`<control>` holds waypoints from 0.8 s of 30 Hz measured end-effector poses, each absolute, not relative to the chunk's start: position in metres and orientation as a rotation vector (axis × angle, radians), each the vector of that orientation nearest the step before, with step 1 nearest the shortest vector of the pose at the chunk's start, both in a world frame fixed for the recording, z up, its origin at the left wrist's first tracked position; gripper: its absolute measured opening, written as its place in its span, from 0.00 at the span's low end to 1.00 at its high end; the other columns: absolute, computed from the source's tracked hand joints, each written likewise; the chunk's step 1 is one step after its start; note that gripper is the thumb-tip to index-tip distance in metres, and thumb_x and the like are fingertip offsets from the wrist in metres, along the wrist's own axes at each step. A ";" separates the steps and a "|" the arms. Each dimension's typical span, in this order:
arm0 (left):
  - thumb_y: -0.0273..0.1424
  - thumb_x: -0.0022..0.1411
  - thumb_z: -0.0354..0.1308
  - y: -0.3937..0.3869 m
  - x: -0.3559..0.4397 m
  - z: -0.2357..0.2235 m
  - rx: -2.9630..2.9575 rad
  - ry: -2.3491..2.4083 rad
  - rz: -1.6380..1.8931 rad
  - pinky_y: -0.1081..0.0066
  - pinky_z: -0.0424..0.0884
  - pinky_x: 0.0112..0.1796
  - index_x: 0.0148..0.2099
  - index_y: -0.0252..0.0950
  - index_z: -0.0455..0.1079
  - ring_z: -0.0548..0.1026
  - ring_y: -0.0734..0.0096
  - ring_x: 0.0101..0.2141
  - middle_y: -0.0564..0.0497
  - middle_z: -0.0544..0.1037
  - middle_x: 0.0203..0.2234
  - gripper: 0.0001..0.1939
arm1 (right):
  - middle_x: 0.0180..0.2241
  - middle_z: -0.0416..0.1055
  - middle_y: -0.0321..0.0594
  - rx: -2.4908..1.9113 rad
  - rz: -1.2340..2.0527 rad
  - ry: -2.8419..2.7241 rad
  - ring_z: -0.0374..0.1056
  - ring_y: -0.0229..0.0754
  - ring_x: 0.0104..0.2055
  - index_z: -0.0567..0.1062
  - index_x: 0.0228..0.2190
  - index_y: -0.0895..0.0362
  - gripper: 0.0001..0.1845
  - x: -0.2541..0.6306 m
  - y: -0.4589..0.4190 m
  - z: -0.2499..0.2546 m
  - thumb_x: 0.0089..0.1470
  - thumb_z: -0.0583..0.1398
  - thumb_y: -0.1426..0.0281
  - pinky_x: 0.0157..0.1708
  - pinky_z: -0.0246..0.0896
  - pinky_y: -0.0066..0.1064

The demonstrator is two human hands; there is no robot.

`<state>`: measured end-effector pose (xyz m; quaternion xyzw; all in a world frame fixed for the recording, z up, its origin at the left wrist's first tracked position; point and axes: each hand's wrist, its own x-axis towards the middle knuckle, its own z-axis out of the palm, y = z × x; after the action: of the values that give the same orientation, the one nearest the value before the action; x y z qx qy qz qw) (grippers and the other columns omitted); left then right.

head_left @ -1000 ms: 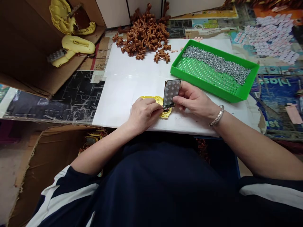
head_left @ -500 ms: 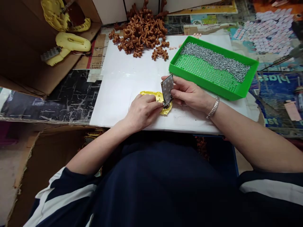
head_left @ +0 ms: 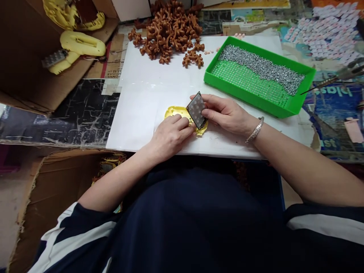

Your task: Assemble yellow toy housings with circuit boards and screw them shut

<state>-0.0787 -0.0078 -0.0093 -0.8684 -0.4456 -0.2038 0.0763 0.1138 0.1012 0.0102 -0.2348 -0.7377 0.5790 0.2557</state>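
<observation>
A yellow plastic shell half (head_left: 173, 111) lies on the white sheet, its hollow side up and partly covered by my hands. My right hand (head_left: 223, 110) pinches a thin grey panel with pale dots and a dark edge (head_left: 196, 109), holding it tilted above the shell. Below the panel's lower corner, small dark parts sit at the shell's right end. My left hand (head_left: 173, 134) rests over the shell's near side, fingers curled and pressed down at it beside the panel. What its fingertips hold, if anything, is hidden.
A green tray (head_left: 250, 100) of loose metal screws (head_left: 261, 66) stands at the right. Brown branching plastic parts (head_left: 170, 32) are heaped at the back. A cardboard box (head_left: 25, 57) with yellow pieces (head_left: 82, 43) is at left. A screwdriver-like tool (head_left: 332, 77) points in from the right.
The grey panel has swung leftward and turned its dotted face more toward me, still in my right hand. My left hand stays at the shell, its fingers a little more curled.
</observation>
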 end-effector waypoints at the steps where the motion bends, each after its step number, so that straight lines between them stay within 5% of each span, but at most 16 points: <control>1: 0.29 0.72 0.50 -0.008 -0.079 -0.009 -2.599 -1.319 -0.629 0.67 0.63 0.33 0.42 0.35 0.74 0.69 0.66 0.32 0.47 0.75 0.31 0.11 | 0.36 0.74 0.37 -0.632 1.532 -2.033 0.68 0.39 0.40 0.78 0.43 0.56 0.12 0.113 0.101 0.009 0.56 0.63 0.68 0.45 0.67 0.34; 24: 0.29 0.73 0.46 -0.015 -0.080 -0.006 -2.666 -1.357 -0.539 0.63 0.70 0.40 0.51 0.32 0.72 0.71 0.63 0.39 0.42 0.77 0.42 0.14 | 0.30 0.72 0.37 -0.904 0.989 -2.404 0.61 0.36 0.30 0.75 0.34 0.60 0.07 0.103 0.089 0.024 0.56 0.57 0.70 0.36 0.55 0.30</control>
<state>-0.0804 -0.0150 -0.0065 -0.8759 -0.4460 -0.1770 0.0508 0.1035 0.0892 0.0240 -0.3222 -0.8569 0.3526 0.1937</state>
